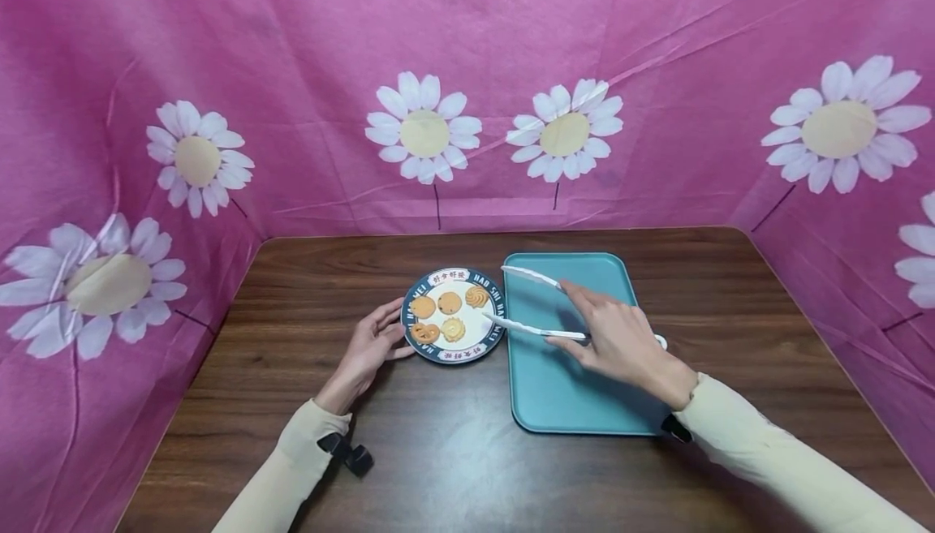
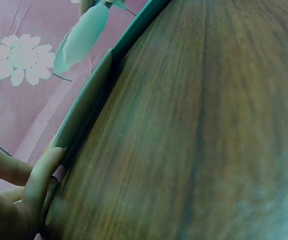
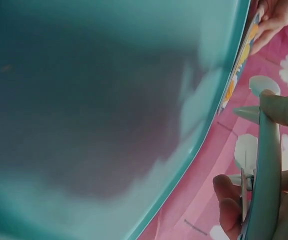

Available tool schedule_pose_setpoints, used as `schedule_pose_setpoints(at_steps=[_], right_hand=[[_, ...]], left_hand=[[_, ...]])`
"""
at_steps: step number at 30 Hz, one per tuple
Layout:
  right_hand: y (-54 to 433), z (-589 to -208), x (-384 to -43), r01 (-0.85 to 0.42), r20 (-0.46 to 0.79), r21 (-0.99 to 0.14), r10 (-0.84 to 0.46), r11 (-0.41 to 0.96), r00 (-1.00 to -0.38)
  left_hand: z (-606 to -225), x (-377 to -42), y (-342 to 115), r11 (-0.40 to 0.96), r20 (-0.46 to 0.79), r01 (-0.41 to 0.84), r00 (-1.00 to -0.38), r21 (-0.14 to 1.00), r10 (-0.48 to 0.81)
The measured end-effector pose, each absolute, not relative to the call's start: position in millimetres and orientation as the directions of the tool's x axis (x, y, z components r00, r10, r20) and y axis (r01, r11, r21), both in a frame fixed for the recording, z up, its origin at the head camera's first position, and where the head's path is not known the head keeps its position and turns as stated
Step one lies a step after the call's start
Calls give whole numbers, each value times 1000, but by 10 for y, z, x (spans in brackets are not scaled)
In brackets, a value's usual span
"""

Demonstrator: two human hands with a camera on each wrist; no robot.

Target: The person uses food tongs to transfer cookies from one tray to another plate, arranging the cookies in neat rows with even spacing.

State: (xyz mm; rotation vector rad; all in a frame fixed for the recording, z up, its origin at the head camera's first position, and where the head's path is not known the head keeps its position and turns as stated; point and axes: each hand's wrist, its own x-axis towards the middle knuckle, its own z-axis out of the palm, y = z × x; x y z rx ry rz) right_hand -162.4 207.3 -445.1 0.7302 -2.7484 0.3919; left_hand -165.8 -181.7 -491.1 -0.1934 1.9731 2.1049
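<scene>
A round plate [image 1: 467, 349] with a blue lettered rim lies left of the tray and carries several cookies [image 1: 449, 303], some round, one swirled, one pretzel-shaped. My left hand [image 1: 371, 346] holds the plate's left rim, its thumb and fingers spread along the edge. White tongs [image 1: 529, 328] are in my right hand [image 1: 621, 338], their arms spread wide apart. One tong tip hangs over the plate's right part, the other near the tray's far left corner. Nothing is between the tips. In the right wrist view, the fingers grip the tongs [image 3: 268, 170] on both sides.
A teal rectangular tray [image 1: 555, 403] lies under the right hand, close beside the plate. The dark wooden table [image 1: 292, 290] ends at a pink cloth [image 1: 467, 30] with white daisies, which rises behind and at both sides.
</scene>
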Motion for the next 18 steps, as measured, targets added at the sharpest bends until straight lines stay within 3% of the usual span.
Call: schedule_pose_setpoints(at_steps=[18], right_hand=[[2709, -4416, -1597, -214, 308, -305, -116, 928, -944]], left_hand=[[-4916, -1663, -1817, -47, -284, -288, -956, 956, 78]])
